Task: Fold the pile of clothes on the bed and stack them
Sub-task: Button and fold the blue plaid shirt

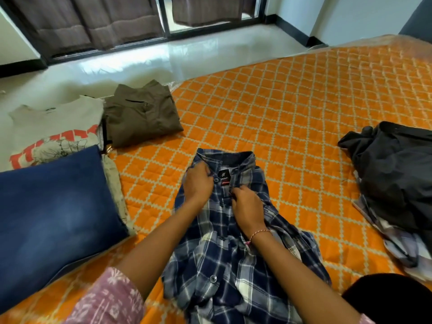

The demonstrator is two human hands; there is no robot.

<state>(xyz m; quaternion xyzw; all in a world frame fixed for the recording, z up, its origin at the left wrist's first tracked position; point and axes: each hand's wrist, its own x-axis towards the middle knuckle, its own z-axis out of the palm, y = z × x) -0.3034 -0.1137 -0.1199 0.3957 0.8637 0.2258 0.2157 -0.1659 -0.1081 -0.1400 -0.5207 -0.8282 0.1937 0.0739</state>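
Left hand (198, 181), right hand (247, 206) pinching navy-white plaid cotton shirt (233, 265) placket near collar; buttoning step, folding likely next.

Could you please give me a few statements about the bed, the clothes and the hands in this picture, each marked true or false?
1. Both hands are on the plaid shirt near its collar. True: left hand, right hand.
2. The brown shirt lies crumpled. False: it is folded.
3. The dark clothes pile lies on the person's right. True.
4. The folded jeans lie on the right. False: on the left.
5. The bed cover is plain white. False: orange, patterned.
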